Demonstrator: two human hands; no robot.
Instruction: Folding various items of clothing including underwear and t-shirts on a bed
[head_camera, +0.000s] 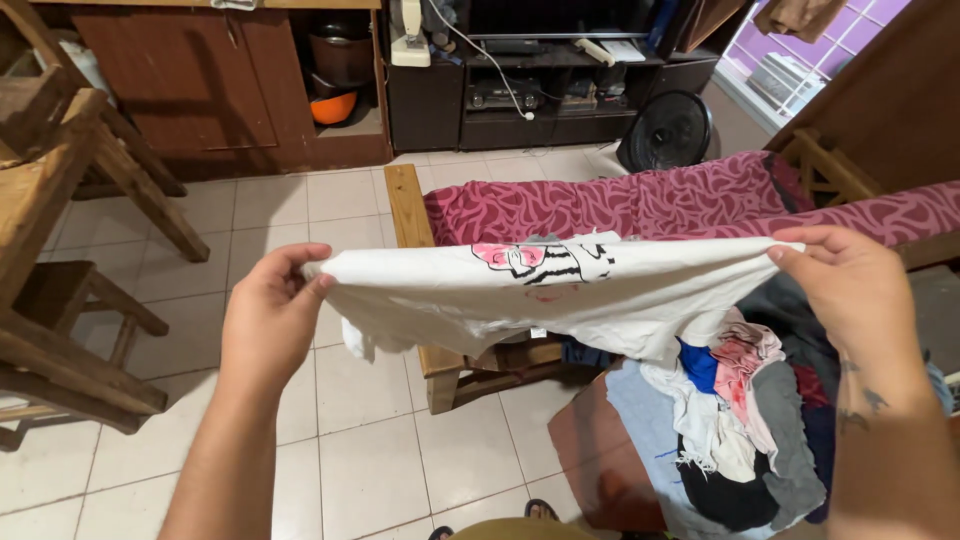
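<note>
Stretching white shirt (560, 290) between left hand (270, 320), right hand (850, 290) fingers.

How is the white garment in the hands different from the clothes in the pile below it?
The white garment is stretched flat in the air between the left hand and right hand; the clothes pile lies crumpled and untouched. The garment is white with a pink and black print; the pile mixes blue, grey, black and pink. Both are fabric.
</note>
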